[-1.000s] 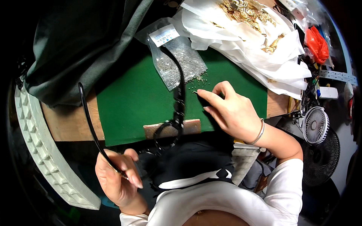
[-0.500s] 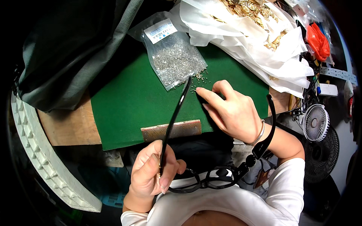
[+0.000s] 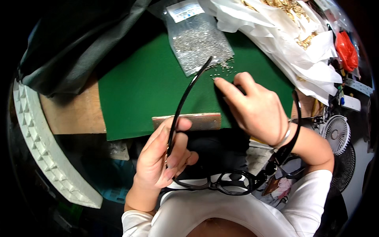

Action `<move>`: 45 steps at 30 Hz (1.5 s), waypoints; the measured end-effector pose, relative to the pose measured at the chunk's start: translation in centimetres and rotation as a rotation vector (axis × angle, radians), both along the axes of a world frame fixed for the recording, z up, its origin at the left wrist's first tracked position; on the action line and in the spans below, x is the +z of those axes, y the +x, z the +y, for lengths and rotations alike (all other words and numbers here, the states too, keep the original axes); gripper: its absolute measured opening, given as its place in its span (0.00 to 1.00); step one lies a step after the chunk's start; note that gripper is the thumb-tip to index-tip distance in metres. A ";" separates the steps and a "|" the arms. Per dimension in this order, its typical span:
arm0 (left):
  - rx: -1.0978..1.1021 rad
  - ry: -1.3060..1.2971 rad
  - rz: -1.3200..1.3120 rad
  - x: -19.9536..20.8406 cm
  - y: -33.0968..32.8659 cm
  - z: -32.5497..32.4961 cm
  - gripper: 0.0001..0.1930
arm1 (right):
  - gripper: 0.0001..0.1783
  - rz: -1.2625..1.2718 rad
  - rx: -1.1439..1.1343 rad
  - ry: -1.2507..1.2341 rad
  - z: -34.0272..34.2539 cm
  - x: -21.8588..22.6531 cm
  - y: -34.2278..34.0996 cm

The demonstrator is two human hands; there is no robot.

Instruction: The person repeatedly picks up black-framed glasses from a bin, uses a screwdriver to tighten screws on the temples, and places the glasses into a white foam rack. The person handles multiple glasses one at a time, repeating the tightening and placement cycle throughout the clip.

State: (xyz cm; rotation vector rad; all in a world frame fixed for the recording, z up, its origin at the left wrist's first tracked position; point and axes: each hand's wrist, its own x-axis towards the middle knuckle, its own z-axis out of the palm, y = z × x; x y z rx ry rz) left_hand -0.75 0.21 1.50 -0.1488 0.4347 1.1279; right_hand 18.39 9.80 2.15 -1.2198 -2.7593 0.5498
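Glossy black plastic makes up the glasses [image 3: 213, 185], and shiny silvery metal the small pieces [image 3: 227, 67] beside the smooth, clear plastic bag [image 3: 192, 23] with its paper label [image 3: 184, 11]. A matt, cloth-like green mat [image 3: 138, 87] covers the pale wooden desk [image 3: 71, 108], a rough, metal-looking plate [image 3: 203, 121] at its front edge. Toward the far right corner, polished gold-coloured pieces [image 3: 290, 10] lie on creased, paper-like white wrapping [image 3: 276, 51].

Black glasses [image 3: 213, 185], green mat [image 3: 138, 87], bits [image 3: 223, 66] probably silvery
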 end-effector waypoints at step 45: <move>-0.135 -0.001 -0.048 -1.8 0.2 -0.2 0.16 | 0.17 0.544 -0.409 -1.872 -0.7 3.4 -2.1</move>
